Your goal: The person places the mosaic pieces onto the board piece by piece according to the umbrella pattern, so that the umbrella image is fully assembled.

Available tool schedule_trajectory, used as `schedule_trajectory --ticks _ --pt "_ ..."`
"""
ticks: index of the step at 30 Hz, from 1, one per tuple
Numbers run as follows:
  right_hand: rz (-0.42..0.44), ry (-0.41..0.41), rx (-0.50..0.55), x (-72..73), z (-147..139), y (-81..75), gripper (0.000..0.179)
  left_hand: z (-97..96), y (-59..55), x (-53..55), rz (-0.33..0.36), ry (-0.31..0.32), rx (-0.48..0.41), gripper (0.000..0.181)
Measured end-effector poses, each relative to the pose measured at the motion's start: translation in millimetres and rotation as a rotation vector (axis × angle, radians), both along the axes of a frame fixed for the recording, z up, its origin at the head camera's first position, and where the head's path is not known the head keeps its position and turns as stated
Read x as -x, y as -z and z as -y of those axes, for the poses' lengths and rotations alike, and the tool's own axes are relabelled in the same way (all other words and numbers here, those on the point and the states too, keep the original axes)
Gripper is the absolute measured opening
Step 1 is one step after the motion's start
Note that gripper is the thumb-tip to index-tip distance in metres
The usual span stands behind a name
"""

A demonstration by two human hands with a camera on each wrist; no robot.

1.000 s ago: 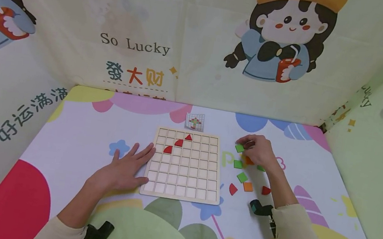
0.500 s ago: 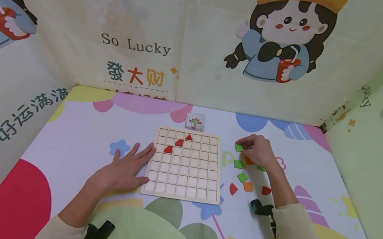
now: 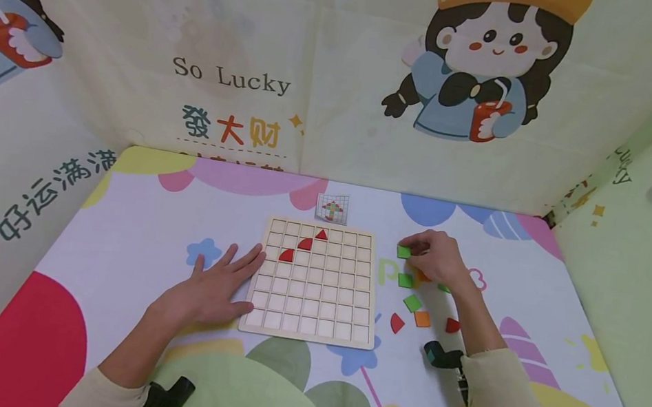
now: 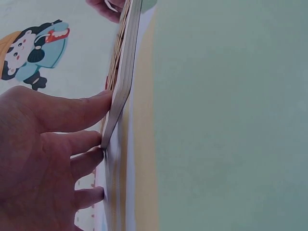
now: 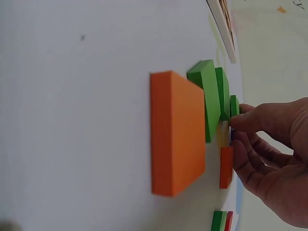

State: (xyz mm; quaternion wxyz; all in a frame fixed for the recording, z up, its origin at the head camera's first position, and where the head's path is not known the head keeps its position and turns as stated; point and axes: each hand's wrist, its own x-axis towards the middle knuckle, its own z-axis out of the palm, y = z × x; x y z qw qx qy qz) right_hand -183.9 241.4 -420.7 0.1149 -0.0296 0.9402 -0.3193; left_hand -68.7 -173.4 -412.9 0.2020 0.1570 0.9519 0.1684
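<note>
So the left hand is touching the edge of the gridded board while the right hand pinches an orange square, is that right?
Not quite: the right hand pinches a green square, not an orange one, as the head view shows. The left hand is indeed touching the edge of the gridded board.

the left hand has its fingers spread apart. the right hand bends its fingers and thumb in a pinch. both arms reach forward.
</note>
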Motion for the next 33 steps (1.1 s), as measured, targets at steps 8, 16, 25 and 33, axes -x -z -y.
schedule_trajectory --ticks 8,16,25,33 --pt "-0.032 -0.049 0.006 -0.5 11 -3.2 0.032 0.2 -0.2 -0.6 -0.001 0.000 -0.004 0.089" --pt "-0.038 -0.086 0.028 -2.2 29 -9.1 0.030 0.2 -0.8 -1.4 -0.005 0.002 -0.007 0.088" --pt "-0.106 -0.173 0.077 -4.4 53 -12.5 0.027 0.5 -1.7 -1.4 0.001 0.002 -0.011 0.087" --pt "-0.117 -0.229 0.096 -6.4 76 -12.3 0.025 0.8 -1.8 -2.0 -0.003 0.001 -0.013 0.087"
